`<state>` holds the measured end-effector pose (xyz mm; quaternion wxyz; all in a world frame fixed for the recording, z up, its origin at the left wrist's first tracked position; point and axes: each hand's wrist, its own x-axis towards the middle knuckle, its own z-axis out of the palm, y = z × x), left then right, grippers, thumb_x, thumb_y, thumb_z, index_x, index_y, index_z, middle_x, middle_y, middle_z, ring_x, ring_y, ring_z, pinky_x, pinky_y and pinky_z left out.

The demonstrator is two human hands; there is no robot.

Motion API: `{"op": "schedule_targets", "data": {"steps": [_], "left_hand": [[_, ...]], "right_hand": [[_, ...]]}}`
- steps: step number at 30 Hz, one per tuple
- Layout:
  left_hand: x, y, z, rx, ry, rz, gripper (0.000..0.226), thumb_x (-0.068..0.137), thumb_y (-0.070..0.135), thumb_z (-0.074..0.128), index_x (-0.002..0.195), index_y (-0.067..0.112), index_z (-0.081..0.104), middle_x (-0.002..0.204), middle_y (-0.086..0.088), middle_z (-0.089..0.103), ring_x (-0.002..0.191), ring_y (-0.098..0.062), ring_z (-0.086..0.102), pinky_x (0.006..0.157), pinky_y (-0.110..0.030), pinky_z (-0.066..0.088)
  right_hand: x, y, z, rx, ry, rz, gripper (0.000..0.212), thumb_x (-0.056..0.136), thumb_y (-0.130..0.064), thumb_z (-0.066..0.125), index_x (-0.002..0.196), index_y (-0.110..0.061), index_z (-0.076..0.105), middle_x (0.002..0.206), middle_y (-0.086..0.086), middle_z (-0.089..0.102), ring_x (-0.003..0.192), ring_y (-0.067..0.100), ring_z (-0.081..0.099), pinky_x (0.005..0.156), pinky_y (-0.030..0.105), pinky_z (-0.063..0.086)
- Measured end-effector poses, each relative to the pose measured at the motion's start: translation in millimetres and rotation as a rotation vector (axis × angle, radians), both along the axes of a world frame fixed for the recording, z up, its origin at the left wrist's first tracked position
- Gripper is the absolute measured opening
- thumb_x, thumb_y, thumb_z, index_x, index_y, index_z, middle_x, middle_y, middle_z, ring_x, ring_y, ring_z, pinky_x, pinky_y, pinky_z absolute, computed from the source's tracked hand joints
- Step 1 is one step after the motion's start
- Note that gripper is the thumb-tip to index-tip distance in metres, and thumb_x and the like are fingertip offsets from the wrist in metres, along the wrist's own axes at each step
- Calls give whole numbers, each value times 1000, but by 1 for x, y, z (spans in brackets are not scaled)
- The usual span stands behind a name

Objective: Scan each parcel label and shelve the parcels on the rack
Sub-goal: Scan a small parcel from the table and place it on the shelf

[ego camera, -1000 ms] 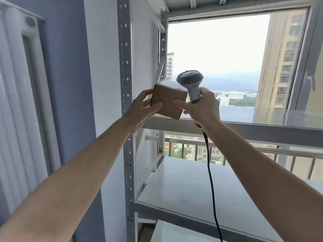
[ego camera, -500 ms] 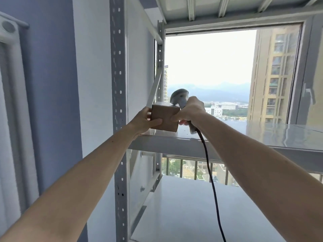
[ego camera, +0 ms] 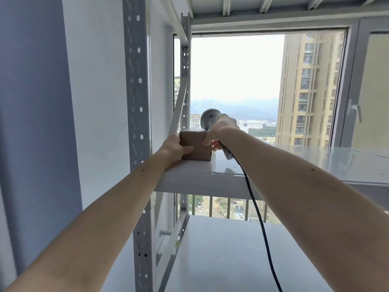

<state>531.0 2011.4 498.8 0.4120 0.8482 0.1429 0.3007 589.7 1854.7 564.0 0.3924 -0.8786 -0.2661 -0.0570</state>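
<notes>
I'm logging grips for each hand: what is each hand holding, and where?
The left hand grips the cardboard box by its left side. The right hand grips the scanner by its handle, thumb on the box's right edge.

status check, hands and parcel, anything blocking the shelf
Left hand grips cardboard parcel at shelf front left corner. Right hand holds scanner, thumb on parcel. Nothing blocking.
</notes>
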Motion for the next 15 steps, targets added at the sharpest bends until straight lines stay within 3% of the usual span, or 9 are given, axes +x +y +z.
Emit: {"op": "schedule_targets", "data": {"steps": [7,10,12,15], "left_hand": [[-2,-4,-1,-53,1,-14,63,74,25,82,129,10,56,116,-13,69,109,-32,66,99,-52,54],[-17,-20,3,-7,25,38,44,89,22,77,120,4,51,102,-10,63,102,-29,62,89,-41,52],[-23,-27,5,42,49,102,39,96,25,70,121,4,48,94,-4,52,99,-26,53,80,-33,39],[-34,-40,6,70,16,146,56,98,32,66,136,-1,40,115,-12,50,119,-31,53,84,-29,35]], "right_hand": [[-8,-5,1,27,1,-34,37,71,-13,92,80,-3,57,74,12,73,69,22,77,69,34,64],[-14,-11,2,27,14,-52,41,70,-16,93,80,-5,55,71,12,73,62,19,74,63,32,63],[-17,-18,0,39,29,-61,43,70,-17,94,82,-6,54,70,10,73,59,17,73,58,29,61],[-22,-32,-3,68,48,-84,42,69,-18,94,88,-4,59,68,10,73,53,15,71,48,26,57]]}}
